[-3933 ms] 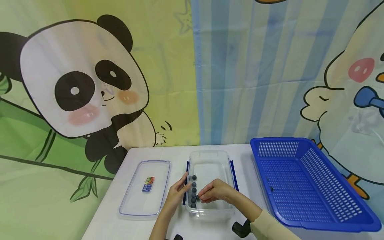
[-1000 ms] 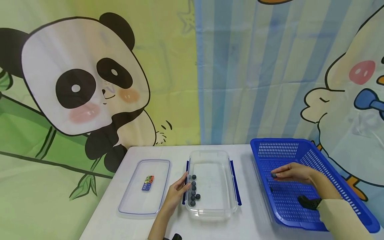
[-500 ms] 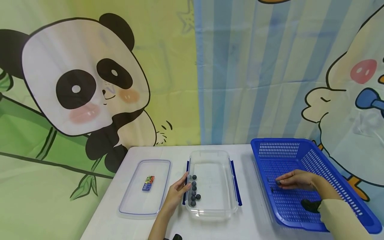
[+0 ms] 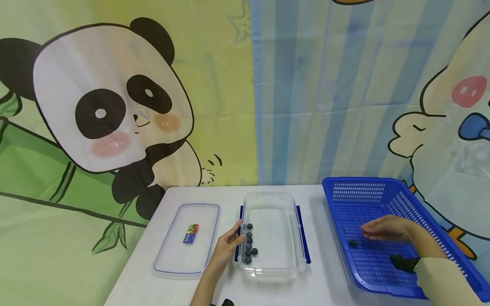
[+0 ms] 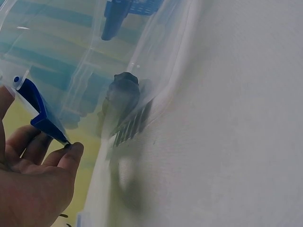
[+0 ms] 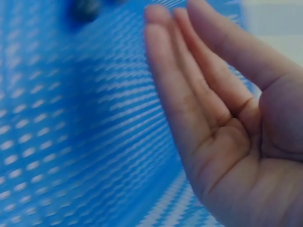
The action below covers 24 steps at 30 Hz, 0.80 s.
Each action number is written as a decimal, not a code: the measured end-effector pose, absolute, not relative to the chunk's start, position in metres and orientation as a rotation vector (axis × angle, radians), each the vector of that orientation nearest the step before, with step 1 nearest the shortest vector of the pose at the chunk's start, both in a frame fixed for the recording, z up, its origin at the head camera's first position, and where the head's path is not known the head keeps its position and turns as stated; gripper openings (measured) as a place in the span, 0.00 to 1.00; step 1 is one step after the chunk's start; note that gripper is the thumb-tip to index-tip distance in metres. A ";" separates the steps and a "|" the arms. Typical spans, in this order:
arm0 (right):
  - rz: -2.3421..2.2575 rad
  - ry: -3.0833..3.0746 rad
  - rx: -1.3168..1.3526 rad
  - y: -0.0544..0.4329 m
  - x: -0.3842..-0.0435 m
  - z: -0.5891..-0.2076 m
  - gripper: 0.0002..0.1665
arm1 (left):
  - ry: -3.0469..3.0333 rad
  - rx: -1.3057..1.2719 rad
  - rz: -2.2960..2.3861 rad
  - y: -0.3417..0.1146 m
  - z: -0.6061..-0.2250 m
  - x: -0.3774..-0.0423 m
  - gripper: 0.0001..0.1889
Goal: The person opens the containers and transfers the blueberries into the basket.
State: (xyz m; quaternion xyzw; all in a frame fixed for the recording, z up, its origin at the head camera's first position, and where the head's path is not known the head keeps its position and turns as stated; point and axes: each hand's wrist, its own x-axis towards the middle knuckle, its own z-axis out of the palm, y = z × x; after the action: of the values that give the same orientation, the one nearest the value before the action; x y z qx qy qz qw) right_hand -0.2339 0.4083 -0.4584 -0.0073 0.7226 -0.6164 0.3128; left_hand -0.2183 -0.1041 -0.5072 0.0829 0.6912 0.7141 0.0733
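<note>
In the head view my left hand grips the left side of a clear plastic container, thumb over the rim. The left wrist view shows its fingertips at the container's blue clip. Several blueberries form a line along the container's left wall, with one blueberry beside the line. A blurred blueberry shows through the plastic. My right hand is inside the blue basket, fingers nearly straight and holding nothing. Dark blueberries lie on the basket floor left of its fingertips; one blueberry appears in the right wrist view.
A clear lid with a blue seal and a colourful label lies left of the container on the white table. Another blue clip hangs along the container's right side. A printed curtain stands behind the table.
My right hand went from the container to the basket carrying a blueberry, then let it go near another on the basket floor and drew slightly right. My left hand stayed on the container.
</note>
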 end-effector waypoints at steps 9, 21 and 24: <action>-1.760 1.953 -0.290 0.349 -0.234 -0.392 0.12 | 2.087 0.251 2.144 -0.105 -0.508 -0.218 0.29; -1.832 1.845 -0.229 0.202 -0.237 -0.408 0.16 | 2.087 0.239 2.139 -0.106 -0.509 -0.218 0.31; -1.790 1.861 -0.194 0.170 -0.243 -0.422 0.17 | 2.096 0.245 2.128 -0.104 -0.509 -0.219 0.31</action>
State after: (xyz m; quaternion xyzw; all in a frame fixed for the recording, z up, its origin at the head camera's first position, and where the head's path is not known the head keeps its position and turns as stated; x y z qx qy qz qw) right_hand -0.2427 0.1702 -0.4223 -0.0723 0.6914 -0.6651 0.2727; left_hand -0.2185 -0.1041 -0.5090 0.0816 0.6975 0.7082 0.0725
